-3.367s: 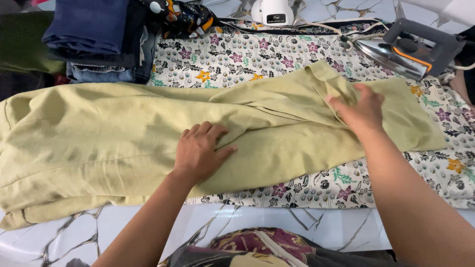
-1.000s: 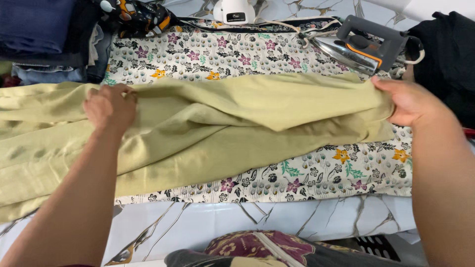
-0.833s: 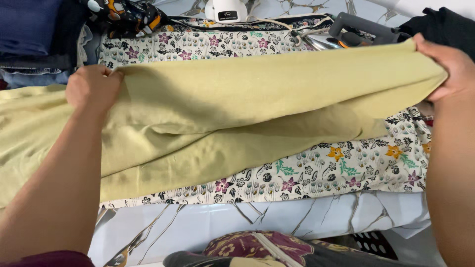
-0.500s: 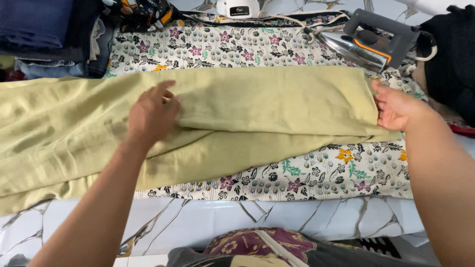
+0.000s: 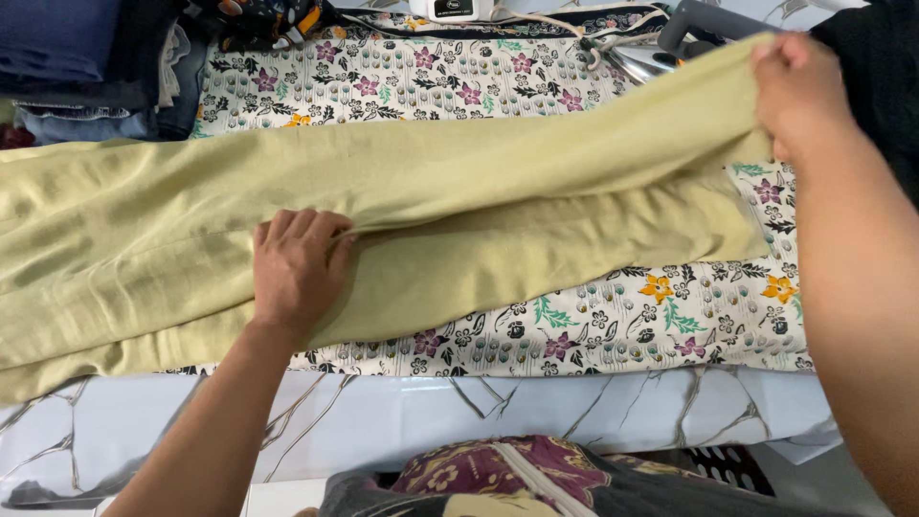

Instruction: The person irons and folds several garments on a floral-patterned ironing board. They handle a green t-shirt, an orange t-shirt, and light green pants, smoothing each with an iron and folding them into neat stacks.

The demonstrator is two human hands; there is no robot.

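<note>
Floral ironing cloth (image 5: 593,325) bearing a yellow-green garment (image 5: 479,206) spread leftward. Right hand (image 5: 799,91) pinches and lifts the garment's upper layer at its right end; left hand (image 5: 297,268), fingers flat, presses the lower layer near mid-length.

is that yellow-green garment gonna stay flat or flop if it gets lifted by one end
Probably floppy: the yellow-green garment sags between the right hand lifting its end and the left hand pressing it down. It looks light, and likely to crease, given its soft folds.

Iron (image 5: 689,24) and clothes stack (image 5: 86,67) along far edge
</note>
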